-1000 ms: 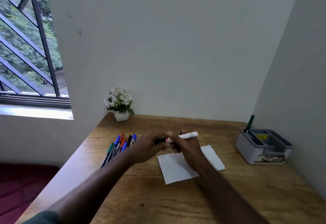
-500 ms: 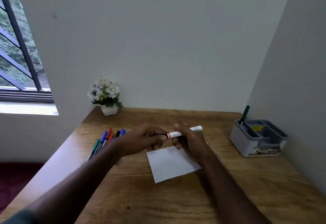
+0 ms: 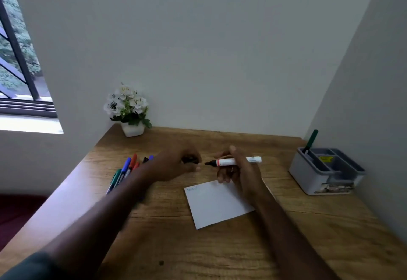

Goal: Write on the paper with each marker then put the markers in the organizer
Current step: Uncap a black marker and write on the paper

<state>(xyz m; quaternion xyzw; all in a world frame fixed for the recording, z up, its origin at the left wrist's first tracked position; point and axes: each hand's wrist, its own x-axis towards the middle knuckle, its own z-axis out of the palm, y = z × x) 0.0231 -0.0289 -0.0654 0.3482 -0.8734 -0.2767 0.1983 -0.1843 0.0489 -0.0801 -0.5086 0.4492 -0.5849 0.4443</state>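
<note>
The right hand (image 3: 239, 170) grips a white marker (image 3: 233, 161) around the middle of its barrel, holding it above the desk (image 3: 220, 251) just past the far edge of the paper (image 3: 217, 204). The marker lies nearly level, its long axis running left to right: the bare black tip points left toward the other hand, and the white butt end sticks out to the right, tilted slightly up. A red band sits just behind the tip. The left hand (image 3: 176, 165) is closed around a small black cap (image 3: 189, 159), held just left of the tip with a small gap between cap and tip. The two hands are apart, not touching. The paper lies flat, skewed on the desk, with faint blue writing at its near-left corner. To the left, partly behind the left forearm, a bunch of markers (image 3: 126, 170) lies on the desk, pointing away from the person. At the right, against the wall, stands a grey organizer (image 3: 317, 178) with a green marker (image 3: 310, 141) upright in its back-left compartment. A flowerpot (image 3: 132, 128) sits at the back-left corner.
</note>
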